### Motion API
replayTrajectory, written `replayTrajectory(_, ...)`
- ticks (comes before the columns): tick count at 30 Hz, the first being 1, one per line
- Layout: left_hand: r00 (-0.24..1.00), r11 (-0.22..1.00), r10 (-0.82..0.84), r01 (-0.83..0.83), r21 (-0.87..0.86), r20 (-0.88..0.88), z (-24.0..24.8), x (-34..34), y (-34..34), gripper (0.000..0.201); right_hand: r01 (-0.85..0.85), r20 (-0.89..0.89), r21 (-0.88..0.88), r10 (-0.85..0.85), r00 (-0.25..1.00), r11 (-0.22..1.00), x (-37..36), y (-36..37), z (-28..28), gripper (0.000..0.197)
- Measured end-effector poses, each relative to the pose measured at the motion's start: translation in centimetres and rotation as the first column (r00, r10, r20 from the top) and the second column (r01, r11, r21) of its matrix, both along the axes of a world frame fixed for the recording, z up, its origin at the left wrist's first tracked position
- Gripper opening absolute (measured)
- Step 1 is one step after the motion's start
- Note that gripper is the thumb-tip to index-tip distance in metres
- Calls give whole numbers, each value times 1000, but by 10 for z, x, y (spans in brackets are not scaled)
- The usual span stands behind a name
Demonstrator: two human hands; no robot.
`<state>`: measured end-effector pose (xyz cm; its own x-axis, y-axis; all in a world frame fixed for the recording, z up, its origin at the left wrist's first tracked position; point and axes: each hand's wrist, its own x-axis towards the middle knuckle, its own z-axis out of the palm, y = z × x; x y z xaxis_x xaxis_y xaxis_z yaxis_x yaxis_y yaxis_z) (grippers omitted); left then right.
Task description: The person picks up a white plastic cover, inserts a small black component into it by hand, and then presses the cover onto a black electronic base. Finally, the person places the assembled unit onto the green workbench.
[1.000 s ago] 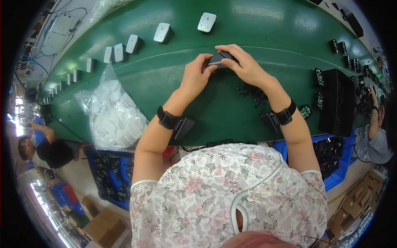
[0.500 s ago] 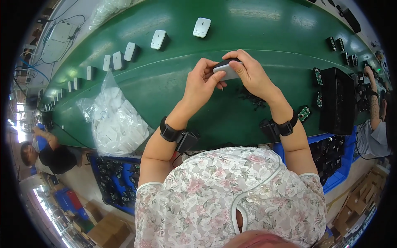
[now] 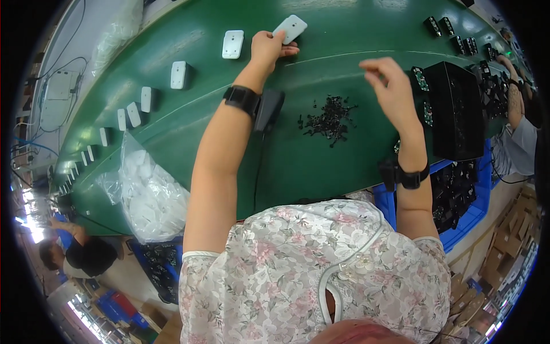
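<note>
Reaching forward over the green table, my left hand [image 3: 267, 50] grips a flat white plastic case [image 3: 291, 28] at its near edge, thumb on top and fingers along its side. The case lies tilted at the far part of the table, its white face with small dark holes upward. My right hand [image 3: 391, 86] hovers to the right with nothing visible in it. Its fingers are bent loosely, apart from the thumb. Between my arms lies a pile of small black parts [image 3: 329, 119], too small to name surely. Another white case [image 3: 232, 44] lies just left of my left hand.
More white cases [image 3: 179, 75] form a row curving leftward. A clear bag of white pieces [image 3: 150, 198] lies at the near left. On the right stand a black box [image 3: 455, 114] and green circuit boards [image 3: 420, 79]. Blue bins [image 3: 481, 200] sit below the table edge; co-workers are at both sides.
My hands have separated. The left has carried the case forward to the far part of the table, while the right has let go and moved right. The black pile is now uncovered.
</note>
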<state>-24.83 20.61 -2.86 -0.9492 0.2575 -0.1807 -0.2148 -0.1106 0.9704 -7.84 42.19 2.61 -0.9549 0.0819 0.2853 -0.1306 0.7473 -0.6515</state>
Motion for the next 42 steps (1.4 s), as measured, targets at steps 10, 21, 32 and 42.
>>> replayTrajectory(10,998,961,-58,46,-273,-34,3,-12,-20,35,-192,97,92,183,978,977,39,-31,-36,17)
replayTrajectory(21,781,717,-7,-431,-547,-624,4,94,-57,39,-145,8,117,145,989,982,33,-37,-53,5)
replayTrajectory(32,591,231,291,-806,-544,-752,22,234,-229,13,-97,-15,86,99,995,992,25,-22,-52,8)
replayTrajectory(42,782,-287,335,-446,-848,-525,26,301,-357,43,-117,106,-384,170,980,916,20,-40,-63,13)
